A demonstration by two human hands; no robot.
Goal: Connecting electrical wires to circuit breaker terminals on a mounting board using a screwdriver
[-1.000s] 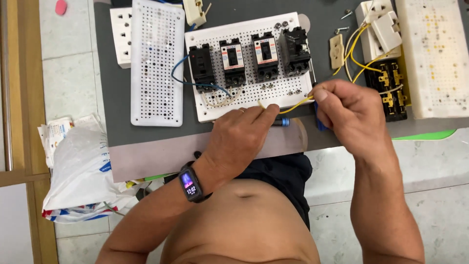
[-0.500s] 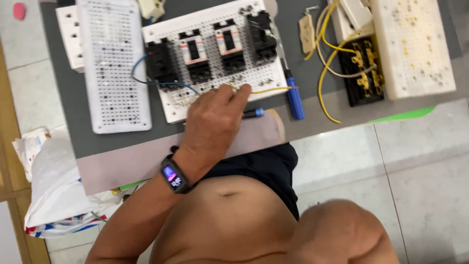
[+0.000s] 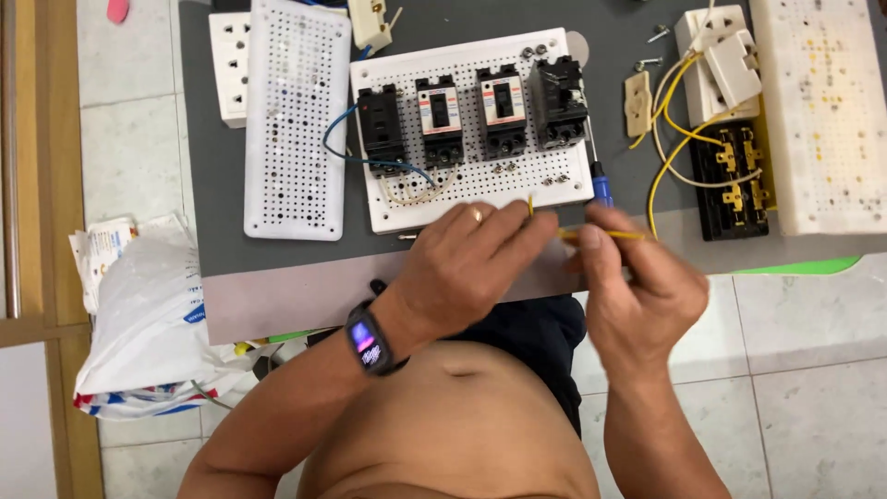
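yellow wire [image 3: 601,235] is pinched between the fingers of the left hand [image 3: 471,263] and right hand [image 3: 637,286], just below the perforated white board [image 3: 480,189] carrying the breakers [image 3: 442,118]. a loose pinch could probably let it slip or kink.

4 black breakers [image 3: 442,120], 2 white perforated boards [image 3: 294,120], 1 blue screwdriver [image 3: 599,176], 2 hands [image 3: 471,268].

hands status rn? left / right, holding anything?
Left hand: closed, pinching one end of the yellow wire.
Right hand: closed, pinching the same wire.
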